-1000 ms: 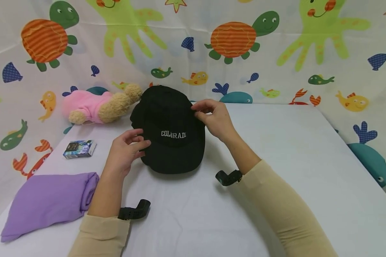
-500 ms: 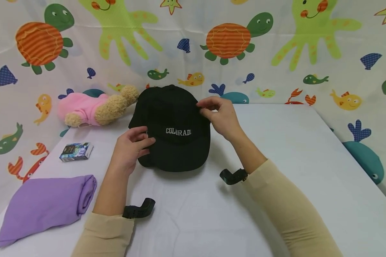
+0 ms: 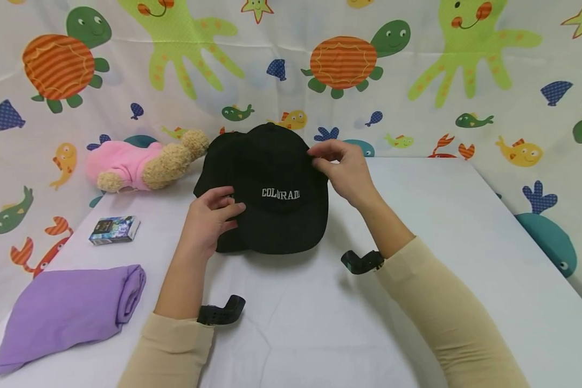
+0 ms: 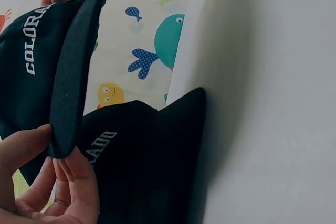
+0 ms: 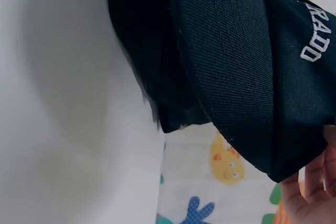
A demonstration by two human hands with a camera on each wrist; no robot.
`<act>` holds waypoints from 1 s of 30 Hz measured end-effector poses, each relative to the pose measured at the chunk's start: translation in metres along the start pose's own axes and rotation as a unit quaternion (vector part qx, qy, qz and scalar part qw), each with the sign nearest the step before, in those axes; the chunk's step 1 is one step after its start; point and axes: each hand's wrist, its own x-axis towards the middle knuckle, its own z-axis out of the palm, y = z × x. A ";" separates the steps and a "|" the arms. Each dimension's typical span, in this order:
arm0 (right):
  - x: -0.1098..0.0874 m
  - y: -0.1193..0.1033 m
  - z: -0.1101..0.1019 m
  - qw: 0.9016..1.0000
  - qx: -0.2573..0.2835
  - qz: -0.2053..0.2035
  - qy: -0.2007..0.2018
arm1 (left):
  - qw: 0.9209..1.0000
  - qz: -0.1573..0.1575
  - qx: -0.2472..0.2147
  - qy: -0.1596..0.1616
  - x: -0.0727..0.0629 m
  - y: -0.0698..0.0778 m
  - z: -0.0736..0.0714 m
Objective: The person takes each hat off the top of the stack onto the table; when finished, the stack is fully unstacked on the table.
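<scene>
My two hands are apart from each other, and both of them grip the same black cap [image 3: 283, 229]. With my left hand [image 3: 211, 222] I pinch the left end of its brim, the thumb on one face and the fingers on the other; with my right hand [image 3: 343, 171] I pinch the right side of the crown. The cap is over the far half of the white desk [image 3: 441, 226], about midway between its left and right edges. Its long axis runs from the crown, which is up toward the far edge, to the brim, which points down and toward the near edge; the white word COLORADO faces me. Just behind it and to the left is a second black cap [image 3: 217, 164], partly covered; in the left wrist view it also shows white letters. I cannot tell whether this one touches the desk. Along the left edge, from the far corner toward the near one, lie a plush toy [image 3: 130, 164] in pink, a small box [image 3: 114, 230] and a folded purple cloth [image 3: 70, 315].
</scene>
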 end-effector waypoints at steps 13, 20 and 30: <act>-0.002 0.001 -0.021 0.999 0.005 0.014 0.031 | 0.999 0.004 -0.036 -0.015 0.008 0.001 0.023; -0.002 0.010 -0.033 0.998 0.013 0.015 0.055 | 0.999 0.001 -0.039 -0.022 0.010 0.001 0.042; -0.003 0.021 -0.051 0.996 0.012 0.036 0.075 | 0.998 0.002 -0.057 -0.030 0.017 -0.001 0.066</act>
